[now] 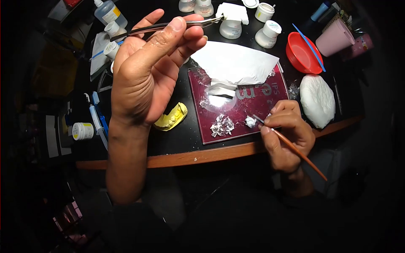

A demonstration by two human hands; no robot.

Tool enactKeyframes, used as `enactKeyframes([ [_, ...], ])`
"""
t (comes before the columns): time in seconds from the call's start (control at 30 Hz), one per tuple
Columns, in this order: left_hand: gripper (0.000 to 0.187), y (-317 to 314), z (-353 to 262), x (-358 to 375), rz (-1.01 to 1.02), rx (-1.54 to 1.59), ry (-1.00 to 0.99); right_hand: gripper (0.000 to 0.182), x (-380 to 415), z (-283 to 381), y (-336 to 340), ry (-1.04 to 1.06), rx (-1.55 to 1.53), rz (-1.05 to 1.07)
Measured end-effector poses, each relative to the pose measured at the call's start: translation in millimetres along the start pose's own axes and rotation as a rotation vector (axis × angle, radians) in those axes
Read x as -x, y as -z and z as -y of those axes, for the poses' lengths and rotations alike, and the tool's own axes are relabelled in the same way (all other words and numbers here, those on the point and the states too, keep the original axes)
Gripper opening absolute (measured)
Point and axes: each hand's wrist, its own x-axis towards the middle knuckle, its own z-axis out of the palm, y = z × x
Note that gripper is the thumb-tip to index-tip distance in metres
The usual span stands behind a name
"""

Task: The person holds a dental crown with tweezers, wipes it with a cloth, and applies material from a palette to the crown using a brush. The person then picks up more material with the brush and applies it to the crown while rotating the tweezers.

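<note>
My left hand (147, 71) is raised, its fingers closed around dark-handled tweezers (158, 27). Their tips reach a spot in front of a white cloth draped over a jar (230, 28); anything small gripped there is too tiny to make out. Lower down, my right hand (291, 135) pinches a thin brush (293, 147) with an orange-brown handle. The brush tip touches a small mound of white paste (250, 122) on the maroon glass slab (211, 128). Left of that mound is a crumpled foil-like clump (222, 126). Beneath my left wrist sits a yellow dental model (173, 118).
White paper (236, 63) covers the slab's far part. A red bowl (301, 50) with a blue stick, a pink cup (335, 40) and a white wrapped pad (317, 101) stand right. Several jars (268, 34) line the back. A bottle (110, 14) is far left.
</note>
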Motion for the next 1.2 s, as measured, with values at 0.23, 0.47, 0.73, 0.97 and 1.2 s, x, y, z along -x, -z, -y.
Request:
enactKeyframes([
  [0.23,0.030,15.1,3.0,-3.3,-0.049,0.026,0.074,0.015,4.1,13.3,-15.4,0.091,0.107,0.042],
  [0.47,0.036,6.3,0.7,-0.7,-0.143,-0.093,-0.005,0.019,-21.0,18.2,-33.5,0.125,0.079,0.184],
  [0.73,0.047,0.6,-4.7,6.3,-0.102,-0.181,-0.028,0.014,-39.9,12.0,-53.9,0.112,0.145,0.217],
  [0.97,0.048,-0.5,-4.0,7.4,-0.042,-0.233,-0.028,0.015,-39.6,13.2,-56.7,0.111,0.185,0.227],
  [1.2,0.050,-4.3,-3.9,0.9,0.002,-0.260,-0.024,0.014,-39.0,14.5,-57.0,0.110,0.202,0.203],
])
